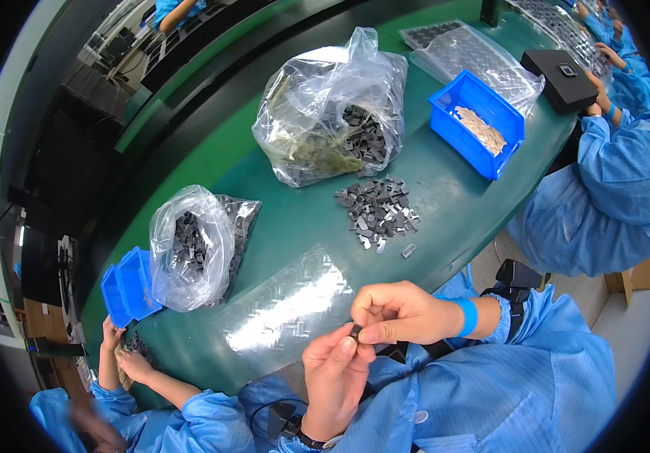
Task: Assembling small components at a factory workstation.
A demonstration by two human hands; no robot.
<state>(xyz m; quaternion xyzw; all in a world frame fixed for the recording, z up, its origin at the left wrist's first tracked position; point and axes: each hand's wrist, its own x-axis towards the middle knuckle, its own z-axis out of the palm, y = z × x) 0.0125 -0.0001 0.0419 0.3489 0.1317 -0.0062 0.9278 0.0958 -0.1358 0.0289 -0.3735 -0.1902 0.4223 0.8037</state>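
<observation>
Between the fingertips of my left hand (332, 377) and my right hand (408, 311) is a small dark plastic piece (356, 331). Both hands pinch it, and the fingers cover much of it. They are just over the table's near edge. Beyond them on the green table lies a clear plastic sheet with a molded-looking pattern (283, 311), bright with glare. A loose heap of small black plastic pieces (374, 208) sits farther back, several showing shiny faces. One piece (409, 251) lies apart at the heap's near right side.
Behind the heap stands a large clear bag (295, 113) of black pieces; a smaller such bag (160, 260) is at left beside blue bins (117, 291). A blue bin (446, 113) holds flat beige pieces. Co-workers' hands (136, 365) are at lower left; others handle a black box (555, 79) at upper right.
</observation>
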